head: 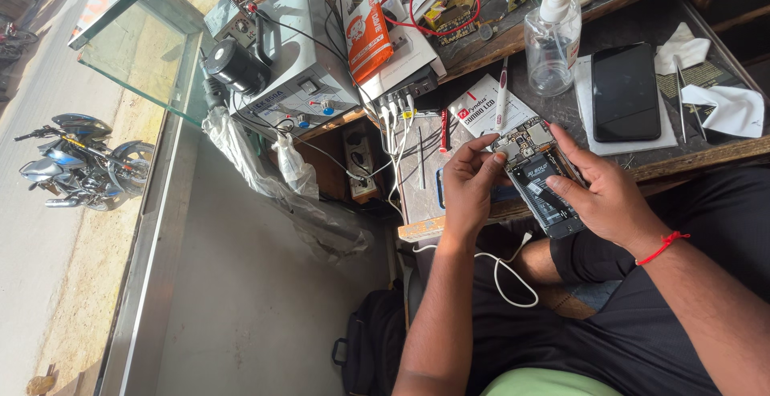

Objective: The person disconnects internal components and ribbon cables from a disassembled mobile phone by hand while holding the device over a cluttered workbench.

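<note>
Over the front edge of the workbench [481, 51], both hands grasp an opened phone [539, 173] with its back cover off, circuit board and black battery showing. Left hand [467, 183] pinches the phone's upper left corner, thumb and fingers bent onto the board. Right hand [603, 195] cradles the phone from the 3 o'clock side, fingers curled along its edge and the forefinger laid toward the top; a red thread [662, 247] circles that wrist.

At 12 o'clock from the phone lie a white printed card [480, 111] and a slim white-and-red tool [502, 91]. At 1 o'clock stands a clear plastic spray bottle [552, 43], capped in white, with only a little clear liquid low inside. At 2 o'clock a second phone [625, 91] rests screen-up on a white pad, crumpled tissues [706, 83] just beside it.

At 10 o'clock sits a grey power supply box [301, 59] with cables running down to a row of white plugs [397, 111]. A white cable [501, 272] loops over the lap. Far off at 9 o'clock, a motorbike [80, 159] stands beyond the glass counter [136, 51].
</note>
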